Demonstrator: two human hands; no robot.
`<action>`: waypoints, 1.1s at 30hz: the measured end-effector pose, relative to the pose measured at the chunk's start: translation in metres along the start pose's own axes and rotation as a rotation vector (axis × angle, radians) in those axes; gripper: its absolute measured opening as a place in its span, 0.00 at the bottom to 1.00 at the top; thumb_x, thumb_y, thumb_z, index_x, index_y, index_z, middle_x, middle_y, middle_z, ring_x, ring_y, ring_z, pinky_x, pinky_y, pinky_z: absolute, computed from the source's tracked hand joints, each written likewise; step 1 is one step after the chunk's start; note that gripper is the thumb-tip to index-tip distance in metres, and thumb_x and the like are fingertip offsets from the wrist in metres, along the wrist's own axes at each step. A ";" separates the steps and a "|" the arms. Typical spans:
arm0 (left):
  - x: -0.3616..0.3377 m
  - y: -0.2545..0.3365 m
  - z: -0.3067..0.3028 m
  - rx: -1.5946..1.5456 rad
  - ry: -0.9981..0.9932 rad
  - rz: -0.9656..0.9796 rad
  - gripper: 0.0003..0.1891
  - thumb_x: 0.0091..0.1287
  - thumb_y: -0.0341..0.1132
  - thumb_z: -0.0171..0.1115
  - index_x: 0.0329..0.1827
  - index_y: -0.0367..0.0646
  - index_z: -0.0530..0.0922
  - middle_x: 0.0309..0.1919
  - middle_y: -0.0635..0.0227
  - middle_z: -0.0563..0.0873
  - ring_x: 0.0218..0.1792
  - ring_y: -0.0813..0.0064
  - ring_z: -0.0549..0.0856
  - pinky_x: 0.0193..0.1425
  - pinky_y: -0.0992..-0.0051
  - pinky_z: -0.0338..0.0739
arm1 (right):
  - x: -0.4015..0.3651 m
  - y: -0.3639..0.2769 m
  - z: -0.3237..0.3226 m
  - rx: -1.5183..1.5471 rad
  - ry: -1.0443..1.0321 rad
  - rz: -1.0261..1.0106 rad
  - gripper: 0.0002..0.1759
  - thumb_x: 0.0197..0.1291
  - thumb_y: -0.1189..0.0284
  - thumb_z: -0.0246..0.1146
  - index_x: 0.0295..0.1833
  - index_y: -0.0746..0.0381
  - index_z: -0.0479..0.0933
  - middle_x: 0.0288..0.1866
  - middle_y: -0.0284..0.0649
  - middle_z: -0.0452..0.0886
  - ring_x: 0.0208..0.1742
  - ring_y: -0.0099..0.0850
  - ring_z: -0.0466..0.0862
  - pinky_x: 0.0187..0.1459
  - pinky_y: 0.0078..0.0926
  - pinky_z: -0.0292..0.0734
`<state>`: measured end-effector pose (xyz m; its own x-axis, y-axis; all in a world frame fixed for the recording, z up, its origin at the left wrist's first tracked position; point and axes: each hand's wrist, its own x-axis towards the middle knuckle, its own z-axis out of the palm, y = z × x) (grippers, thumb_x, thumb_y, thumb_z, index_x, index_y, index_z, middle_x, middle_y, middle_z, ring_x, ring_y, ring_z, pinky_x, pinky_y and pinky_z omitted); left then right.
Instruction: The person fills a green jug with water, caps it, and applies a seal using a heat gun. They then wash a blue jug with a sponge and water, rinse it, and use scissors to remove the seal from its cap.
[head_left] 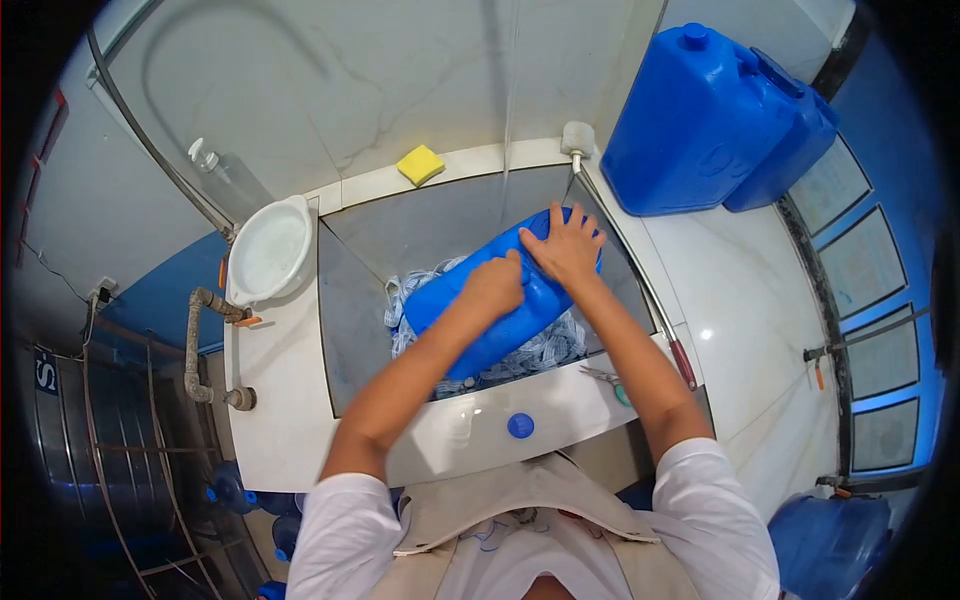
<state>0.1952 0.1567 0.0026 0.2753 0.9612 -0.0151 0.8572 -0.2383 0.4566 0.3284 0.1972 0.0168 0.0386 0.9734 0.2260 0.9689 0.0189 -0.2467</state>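
Observation:
A blue plastic jug (455,345) lies tilted in the grey sink basin (350,300), over a heap of blue-and-white patterned cloth or strips (550,348). My left hand (492,285) is closed on the jug near its middle, at what looks like the handle. Spread over the jug's upper right end is my right hand (567,247), its fingers apart and pressing on the surface. A round blue cap (521,425) rests on the sink's front ledge. Scissors (608,380) with a green handle are at the ledge's right, beside my right forearm.
Two large blue jugs (690,120) stand at the back right. A yellow sponge (420,165) is on the back ledge, a white basin (270,250) at the left. A long brush (635,255) with a red handle leans along the sink's right edge. Pipes (195,345) stick up at left.

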 end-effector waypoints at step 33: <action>0.001 -0.011 -0.007 0.227 0.078 0.085 0.09 0.52 0.32 0.59 0.34 0.36 0.78 0.28 0.49 0.84 0.31 0.51 0.85 0.36 0.56 0.80 | 0.022 0.014 -0.049 -0.232 -0.640 -0.386 0.48 0.45 0.37 0.61 0.67 0.55 0.64 0.67 0.52 0.65 0.70 0.55 0.62 0.64 0.58 0.60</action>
<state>0.1831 0.1613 0.0042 0.3238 0.9420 0.0877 0.9106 -0.3355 0.2415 0.3547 0.2076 0.0647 -0.3913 0.8516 -0.3488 0.9142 0.4030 -0.0418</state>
